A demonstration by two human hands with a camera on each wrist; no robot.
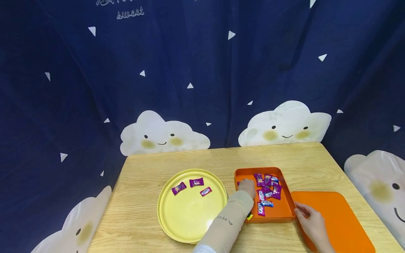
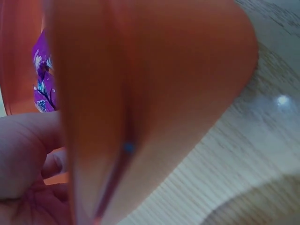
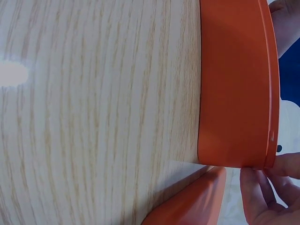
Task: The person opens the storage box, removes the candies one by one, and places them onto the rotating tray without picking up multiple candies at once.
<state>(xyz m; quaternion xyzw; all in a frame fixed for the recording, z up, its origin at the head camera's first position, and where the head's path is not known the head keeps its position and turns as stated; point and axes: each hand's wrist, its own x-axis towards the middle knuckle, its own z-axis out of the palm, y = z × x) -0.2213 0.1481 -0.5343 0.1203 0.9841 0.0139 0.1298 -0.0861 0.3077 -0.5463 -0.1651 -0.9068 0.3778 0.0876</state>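
An orange box (image 1: 288, 202) holds several wrapped candies, some in purple wrappers (image 1: 277, 191) and some smaller red or blue ones (image 1: 267, 203). My left hand (image 1: 248, 187) reaches down inside the box by its left wall, close to a purple candy (image 2: 44, 77). The box wall hides part of its fingers in the left wrist view, and I cannot tell whether they grip that candy. With thumb and fingers, my right hand (image 1: 311, 223) pinches the box's right edge near the front corner; its fingers (image 3: 255, 192) show there in the right wrist view.
Left of the box sits a round yellow tray (image 1: 186, 218) carrying two purple candies (image 1: 179, 188) and one small red candy (image 1: 205, 191). An orange lid (image 1: 345, 221) lies at the right, under my right forearm. All stand on a wooden table (image 1: 136, 196) before a dark blue curtain (image 1: 177, 52).
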